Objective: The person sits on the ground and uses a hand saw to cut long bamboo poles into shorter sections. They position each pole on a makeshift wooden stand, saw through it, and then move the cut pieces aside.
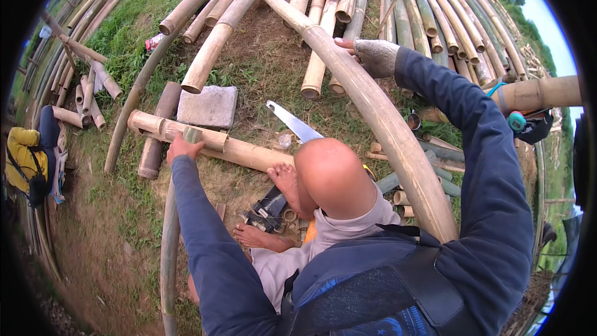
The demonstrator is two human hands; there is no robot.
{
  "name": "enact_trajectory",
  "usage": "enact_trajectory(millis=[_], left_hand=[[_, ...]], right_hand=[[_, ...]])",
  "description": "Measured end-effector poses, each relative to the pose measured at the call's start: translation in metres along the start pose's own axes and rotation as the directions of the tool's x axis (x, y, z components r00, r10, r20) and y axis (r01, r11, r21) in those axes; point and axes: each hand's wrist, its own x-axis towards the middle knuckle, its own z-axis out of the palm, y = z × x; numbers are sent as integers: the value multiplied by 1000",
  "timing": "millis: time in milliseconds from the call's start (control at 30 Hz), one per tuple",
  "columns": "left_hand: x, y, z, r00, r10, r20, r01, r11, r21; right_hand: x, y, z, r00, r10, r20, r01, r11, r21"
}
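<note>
My left hand [183, 147] is closed around the upper end of a slim greenish bamboo pole [169, 255], where it crosses a thick bamboo length [249, 152]. That thick length lies crosswise on the ground, its left end split, with one of my bare feet against it. My right hand [376, 57], in a worn grey glove with bare fingertips, grips the side of a long, thick bamboo pole [379, 112]. This pole slants from the far middle down to my right side; some of the fingers are hidden. Between the hands a handsaw [293, 122] rests on the grass.
A stone block [208, 106] sits beside a dark bamboo piece [160, 130]. Stacked bamboo poles [435, 12] fill the far side. Bamboo offcuts [435, 174] lie right of my knee. A tape measure [517, 122] is near a thick pole. A person in yellow [25, 155] is at far left.
</note>
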Motion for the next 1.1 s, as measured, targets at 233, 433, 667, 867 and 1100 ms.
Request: enact_trajectory(millis=[233,433,667,867,1100], left_hand=[[-1,0,-1,999,14,-37,-15,1000,-20],[20,-15,13,997,68,-24,-67,998,15],[21,-14,25,994,59,-87,-47,989,140],[11,-2,29,994,-3,-106,23,982,189],[6,1,28,994,-30,-103,52,974,222]], right_hand=[[75,-11,-10,994,-105,19,107,983,-151],[-17,25,-33,980,-186,-65,145,904,-401],[-79,55,-75,980,-198,-26,200,964,176],[-82,-41,-84,887,-457,-63,438,878,-195],[-113,-15,-86,620,-781,-75,587,525,-616]])
